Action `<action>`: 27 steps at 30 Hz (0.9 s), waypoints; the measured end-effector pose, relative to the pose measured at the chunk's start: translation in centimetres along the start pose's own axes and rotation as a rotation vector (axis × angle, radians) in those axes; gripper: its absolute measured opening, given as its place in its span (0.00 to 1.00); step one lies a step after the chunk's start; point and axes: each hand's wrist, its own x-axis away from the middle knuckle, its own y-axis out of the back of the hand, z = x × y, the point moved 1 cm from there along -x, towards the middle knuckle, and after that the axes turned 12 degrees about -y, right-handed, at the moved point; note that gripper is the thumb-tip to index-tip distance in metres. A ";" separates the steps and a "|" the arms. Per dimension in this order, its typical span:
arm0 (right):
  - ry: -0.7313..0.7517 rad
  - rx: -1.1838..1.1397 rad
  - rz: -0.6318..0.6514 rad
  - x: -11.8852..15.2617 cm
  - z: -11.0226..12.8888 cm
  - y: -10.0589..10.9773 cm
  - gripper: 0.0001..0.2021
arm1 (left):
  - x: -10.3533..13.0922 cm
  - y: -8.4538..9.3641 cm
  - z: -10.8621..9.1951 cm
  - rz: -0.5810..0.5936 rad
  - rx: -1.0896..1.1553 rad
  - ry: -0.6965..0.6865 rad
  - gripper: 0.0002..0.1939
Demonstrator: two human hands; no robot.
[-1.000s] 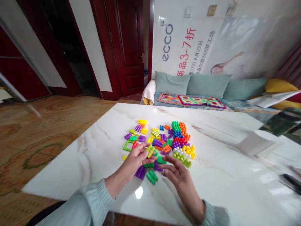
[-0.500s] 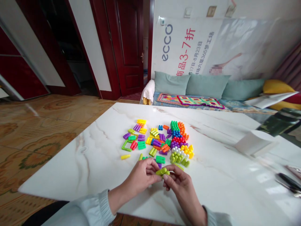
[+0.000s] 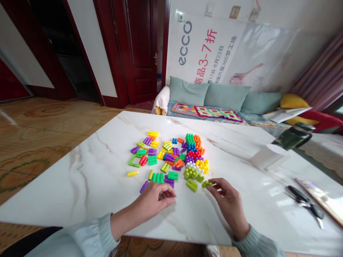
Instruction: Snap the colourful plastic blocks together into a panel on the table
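My right hand (image 3: 227,200) pinches a small lime-green plastic toy block (image 3: 205,184) with rounded knobs, low over the table or touching it. Left of that block lies another lime-green block (image 3: 192,185) made of joined tubes. Just beyond stands a cluster of knobbed blocks, with lime-green knobs (image 3: 190,172) nearest me. My left hand (image 3: 158,197) rests near the table, fingers loosely bent and thumb apart, holding nothing visible. Close beyond it are green blocks (image 3: 157,177) and a purple block (image 3: 169,182); a purple piece (image 3: 144,186) lies to its left.
Loose coloured blocks, including a yellow piece (image 3: 133,174), spread over the left-centre of the white marbled table (image 3: 102,200). To the right are a white paper box (image 3: 269,157), a dark green flask (image 3: 293,137), keys (image 3: 305,201) and a phone-like object (image 3: 321,200). A cushioned sofa (image 3: 227,94) stands behind.
My hands have parted. The right hand has carried the lime-green block to the right, beside the cluster, while the left hand has let go and moved left. The camera view has shifted rightward.
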 end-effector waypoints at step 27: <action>0.000 0.055 -0.024 -1.2 -0.4 -2.0 0.12 | 0.4 -0.2 -0.9 0.130 -0.180 -0.226 0.07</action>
